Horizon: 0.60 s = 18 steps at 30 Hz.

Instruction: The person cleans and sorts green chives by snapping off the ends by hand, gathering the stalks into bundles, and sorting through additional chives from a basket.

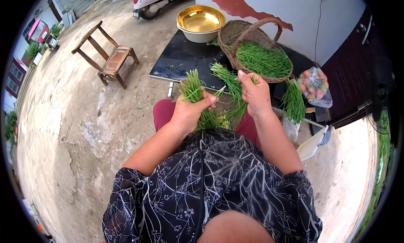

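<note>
My left hand is closed around a thick bunch of chives, whose cut ends point up and whose leaves hang toward my lap. A few paler stalks stick out by its thumb. To the right, my right hand is raised and pinched shut on a few thin chives, with green showing at its fingertips and under the palm. Between and beyond both hands, a loose pile of chives lies at the edge of the black table. Yellowish-green trimmings lie low between my knees.
A wicker basket full of chives is tipped toward me on the table. Beside it are a gold basin, another chive bunch and a plastic bag of reddish fruit. A wooden chair and a scooter stand leftward.
</note>
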Motion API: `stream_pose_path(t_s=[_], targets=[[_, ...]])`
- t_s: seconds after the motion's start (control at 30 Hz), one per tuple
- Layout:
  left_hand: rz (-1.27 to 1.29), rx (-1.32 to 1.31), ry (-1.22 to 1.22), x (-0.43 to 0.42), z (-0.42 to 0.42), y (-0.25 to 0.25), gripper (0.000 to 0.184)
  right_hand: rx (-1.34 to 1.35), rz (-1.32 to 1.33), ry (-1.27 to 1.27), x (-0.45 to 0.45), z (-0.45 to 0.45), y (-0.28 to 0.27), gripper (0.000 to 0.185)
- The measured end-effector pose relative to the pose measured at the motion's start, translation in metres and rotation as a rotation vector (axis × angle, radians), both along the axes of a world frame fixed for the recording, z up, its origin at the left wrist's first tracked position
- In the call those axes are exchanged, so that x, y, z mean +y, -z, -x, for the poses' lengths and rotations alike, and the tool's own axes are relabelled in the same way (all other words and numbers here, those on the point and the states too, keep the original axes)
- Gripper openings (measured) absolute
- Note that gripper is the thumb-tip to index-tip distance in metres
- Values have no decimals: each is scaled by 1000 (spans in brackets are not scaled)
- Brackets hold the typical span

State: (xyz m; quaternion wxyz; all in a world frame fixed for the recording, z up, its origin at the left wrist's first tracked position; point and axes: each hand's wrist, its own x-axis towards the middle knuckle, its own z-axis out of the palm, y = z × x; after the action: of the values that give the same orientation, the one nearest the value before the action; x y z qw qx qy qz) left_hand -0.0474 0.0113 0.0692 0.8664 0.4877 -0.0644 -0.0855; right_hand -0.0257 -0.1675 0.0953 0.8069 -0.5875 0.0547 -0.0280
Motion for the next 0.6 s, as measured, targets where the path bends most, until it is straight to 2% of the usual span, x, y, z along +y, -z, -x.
stream_pose_path(t_s=[0.03, 0.07, 0.1, 0.17, 0.23, 0.43, 0.53, 0.6], targets=[[31, 19, -14, 0, 0, 0, 14, -9, 138, 123, -2, -2, 2, 19], [32, 19, -15, 0, 1, -1, 14, 57, 254, 52, -10, -3, 4, 16], [32, 29, -43, 0, 1, -4, 14, 55, 256, 51, -7, -3, 8, 16], [34, 38, -73, -1, 1, -5, 14, -103, 219, -97, 4, 2, 13, 16], [28, 16, -68, -1, 1, -4, 13, -42, 146, -255, 10, 14, 1, 19], [-20, 56, -15, -3, 4, -6, 16, -75, 120, -248, 21, 21, -2, 14], [-42, 19, 15, -3, 5, -5, 16, -73, 26, -210, 19, 22, -5, 14], [-43, 20, 42, -2, 5, -6, 17, -3, 15, -311, 16, 19, 0, 15]])
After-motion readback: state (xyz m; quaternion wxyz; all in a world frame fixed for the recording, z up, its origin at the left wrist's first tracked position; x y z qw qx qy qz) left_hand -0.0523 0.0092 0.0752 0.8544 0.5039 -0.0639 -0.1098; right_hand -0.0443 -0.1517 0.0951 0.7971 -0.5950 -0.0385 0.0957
